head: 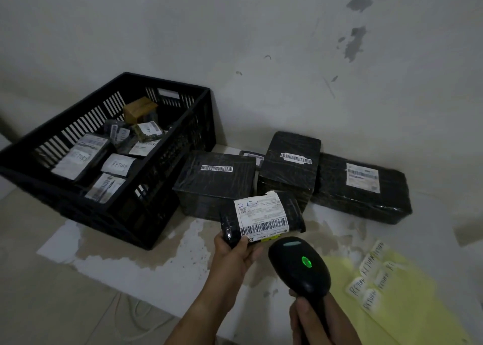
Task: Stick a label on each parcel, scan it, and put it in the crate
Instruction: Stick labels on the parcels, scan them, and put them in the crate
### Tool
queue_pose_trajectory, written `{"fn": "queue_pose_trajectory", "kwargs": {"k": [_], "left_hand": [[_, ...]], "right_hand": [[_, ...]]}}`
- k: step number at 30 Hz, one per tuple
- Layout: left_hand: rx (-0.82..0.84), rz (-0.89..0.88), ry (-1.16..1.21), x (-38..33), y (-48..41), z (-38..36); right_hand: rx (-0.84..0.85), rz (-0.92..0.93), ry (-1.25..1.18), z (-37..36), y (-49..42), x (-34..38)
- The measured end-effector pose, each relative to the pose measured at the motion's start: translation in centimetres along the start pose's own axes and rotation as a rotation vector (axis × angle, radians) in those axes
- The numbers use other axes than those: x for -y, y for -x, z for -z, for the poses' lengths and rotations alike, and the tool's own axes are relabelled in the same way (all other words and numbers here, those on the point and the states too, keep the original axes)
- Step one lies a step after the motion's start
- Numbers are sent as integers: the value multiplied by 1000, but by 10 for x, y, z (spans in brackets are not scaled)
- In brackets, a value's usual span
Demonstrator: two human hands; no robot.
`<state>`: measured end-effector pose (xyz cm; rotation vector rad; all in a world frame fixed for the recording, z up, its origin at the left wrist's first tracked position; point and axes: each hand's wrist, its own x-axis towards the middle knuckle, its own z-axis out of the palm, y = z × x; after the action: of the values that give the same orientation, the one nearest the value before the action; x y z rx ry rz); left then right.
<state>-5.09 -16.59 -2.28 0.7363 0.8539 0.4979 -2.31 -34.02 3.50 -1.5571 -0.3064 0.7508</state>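
Note:
My left hand [236, 252] grips a small black-wrapped parcel [292, 214] by its near left corner, its white shipping label with a barcode facing up. My right hand [313, 321] holds a black barcode scanner [298, 263] by the handle, its head just below the parcel's label and a green light lit on top. A black slatted crate [167, 161] stands at the left with several labelled parcels inside, some marked RETURN. On a yellow sheet [407, 300] at the right lie several white RETURN labels [371, 274].
Three larger black-wrapped parcels lie against the wall behind the held one: one [209, 185] beside the crate, a taller one [290, 167] in the middle, a long one [363, 195] on the right. A small flat parcel [252, 156] shows between them. White cable [136, 316] runs at lower left.

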Motion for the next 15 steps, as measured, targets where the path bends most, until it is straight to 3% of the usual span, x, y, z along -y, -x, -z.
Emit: {"fn": "queue_pose_trajectory", "kwargs": {"k": [15], "left_hand": [[-42,-38,3,5,-21,-1]], "right_hand": [[-77,-51,-31,0,-4,13]]}}
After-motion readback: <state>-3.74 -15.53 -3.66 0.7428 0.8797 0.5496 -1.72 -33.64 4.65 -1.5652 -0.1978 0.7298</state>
